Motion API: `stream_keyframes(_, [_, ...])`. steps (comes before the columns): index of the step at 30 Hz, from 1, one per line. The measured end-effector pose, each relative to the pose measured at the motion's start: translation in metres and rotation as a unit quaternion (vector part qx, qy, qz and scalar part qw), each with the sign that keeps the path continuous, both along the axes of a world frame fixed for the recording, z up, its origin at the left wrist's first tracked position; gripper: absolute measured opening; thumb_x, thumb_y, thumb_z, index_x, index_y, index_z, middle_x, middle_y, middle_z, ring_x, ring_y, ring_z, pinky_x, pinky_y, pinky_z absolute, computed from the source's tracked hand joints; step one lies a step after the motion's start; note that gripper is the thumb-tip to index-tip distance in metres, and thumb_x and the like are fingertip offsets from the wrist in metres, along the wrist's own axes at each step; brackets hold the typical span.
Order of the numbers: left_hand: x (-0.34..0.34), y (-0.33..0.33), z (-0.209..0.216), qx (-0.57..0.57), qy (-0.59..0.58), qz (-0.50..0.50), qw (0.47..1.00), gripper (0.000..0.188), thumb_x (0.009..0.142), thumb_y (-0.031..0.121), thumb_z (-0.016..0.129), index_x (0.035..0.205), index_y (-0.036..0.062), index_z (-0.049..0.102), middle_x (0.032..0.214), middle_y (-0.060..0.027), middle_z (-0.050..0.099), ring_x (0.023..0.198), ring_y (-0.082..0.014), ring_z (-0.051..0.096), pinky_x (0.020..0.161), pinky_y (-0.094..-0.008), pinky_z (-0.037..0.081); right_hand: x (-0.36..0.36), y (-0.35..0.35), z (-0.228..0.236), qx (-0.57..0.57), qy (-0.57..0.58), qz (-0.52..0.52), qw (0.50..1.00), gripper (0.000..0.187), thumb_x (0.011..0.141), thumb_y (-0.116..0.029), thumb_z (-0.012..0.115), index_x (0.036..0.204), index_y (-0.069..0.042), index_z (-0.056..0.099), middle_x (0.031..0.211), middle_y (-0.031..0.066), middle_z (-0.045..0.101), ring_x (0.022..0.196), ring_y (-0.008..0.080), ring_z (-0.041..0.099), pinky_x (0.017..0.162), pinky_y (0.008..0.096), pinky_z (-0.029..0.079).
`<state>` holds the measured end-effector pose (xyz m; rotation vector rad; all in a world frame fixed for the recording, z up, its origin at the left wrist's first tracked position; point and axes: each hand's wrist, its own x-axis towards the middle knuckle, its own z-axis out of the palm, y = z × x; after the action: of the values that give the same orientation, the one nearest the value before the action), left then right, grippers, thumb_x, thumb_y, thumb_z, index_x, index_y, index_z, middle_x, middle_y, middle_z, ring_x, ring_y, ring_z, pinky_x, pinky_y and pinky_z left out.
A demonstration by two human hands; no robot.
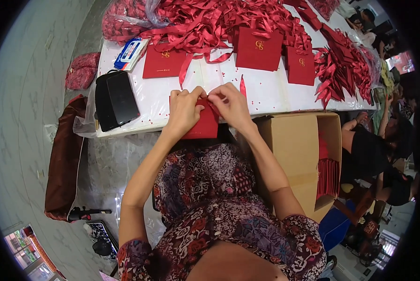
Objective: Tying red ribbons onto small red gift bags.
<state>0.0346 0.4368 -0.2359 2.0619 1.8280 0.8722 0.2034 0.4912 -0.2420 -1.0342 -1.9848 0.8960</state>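
One flat, rectangular deep-red card bag (pixel 203 129) lies across the near edge of the white-covered worktop (pixel 268 96), its lower part jutting over the lap. It looks light and fairly stiff, probably smooth-faced and easily creased, so its top corners or side edges seem the safest hold. The left hand (pixel 185 108) has its fingers clamped on the bag's upper left; the right hand (pixel 231 107) has thumb and forefinger pinched together at the upper right, though what sits between them is too small to tell. Beyond lies a tangled heap of glossy red ribbons (pixel 210 28), likely soft and slippery; rightward stands an open brown cardboard box (pixel 289 159).
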Motion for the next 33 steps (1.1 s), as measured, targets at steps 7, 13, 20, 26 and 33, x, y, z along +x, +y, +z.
stream_keyframes(7, [-0.001, -0.005, 0.018, -0.020, 0.080, -0.053, 0.995, 0.023, 0.075, 0.004, 0.069, 0.096, 0.0082, 0.059, 0.082, -0.0107, 0.063, 0.083, -0.0301, 0.058, 0.085, -0.0407, 0.036, 0.015, 0.034, -0.004, -0.147, -0.041, 0.128, 0.980, 0.016, 0.087, -0.015, 0.070, 0.095, -0.001, 0.070, 0.086, 0.0073, 0.065, 0.077, 0.0138, 0.062, 0.069, 0.0292, 0.050])
stream_keyframes(13, [-0.007, -0.001, 0.013, 0.065, 0.056, -0.125, 0.988, 0.023, 0.073, 0.001, 0.067, 0.095, 0.0067, 0.059, 0.085, -0.0089, 0.058, 0.086, -0.0284, 0.058, 0.083, -0.0404, 0.036, 0.018, 0.050, -0.010, -0.215, -0.010, 0.261, 0.941, 0.015, 0.089, -0.014, 0.068, 0.095, -0.001, 0.071, 0.086, 0.0046, 0.065, 0.080, 0.0115, 0.061, 0.075, 0.0259, 0.049])
stream_keyframes(20, [-0.011, 0.002, 0.015, 0.057, 0.046, -0.140, 0.987, 0.022, 0.073, 0.005, 0.071, 0.091, 0.0065, 0.059, 0.083, -0.0093, 0.056, 0.085, -0.0279, 0.058, 0.083, -0.0397, 0.035, 0.008, 0.054, -0.024, -0.311, 0.017, 0.277, 0.909, 0.016, 0.093, -0.010, 0.064, 0.091, 0.004, 0.070, 0.089, 0.0020, 0.069, 0.082, 0.0067, 0.060, 0.076, 0.0239, 0.049])
stream_keyframes(26, [-0.014, 0.007, 0.012, 0.007, 0.030, -0.120, 0.992, 0.023, 0.074, 0.016, 0.077, 0.087, 0.0090, 0.060, 0.080, -0.0045, 0.061, 0.078, -0.0246, 0.057, 0.081, -0.0355, 0.033, -0.006, 0.055, -0.049, -0.283, 0.017, 0.121, 0.951, 0.019, 0.087, -0.016, 0.065, 0.091, 0.001, 0.073, 0.074, 0.0025, 0.067, 0.067, 0.0077, 0.058, 0.060, 0.0244, 0.047])
stream_keyframes(33, [-0.016, 0.011, 0.003, 0.003, -0.029, -0.086, 0.996, 0.023, 0.074, 0.015, 0.080, 0.085, 0.0061, 0.061, 0.077, -0.0057, 0.063, 0.068, -0.0208, 0.060, 0.077, -0.0343, 0.038, 0.013, 0.057, -0.038, -0.130, 0.080, -0.047, 0.987, 0.028, 0.086, -0.025, 0.068, 0.093, 0.001, 0.073, 0.075, 0.0075, 0.068, 0.067, 0.0117, 0.061, 0.063, 0.0270, 0.048])
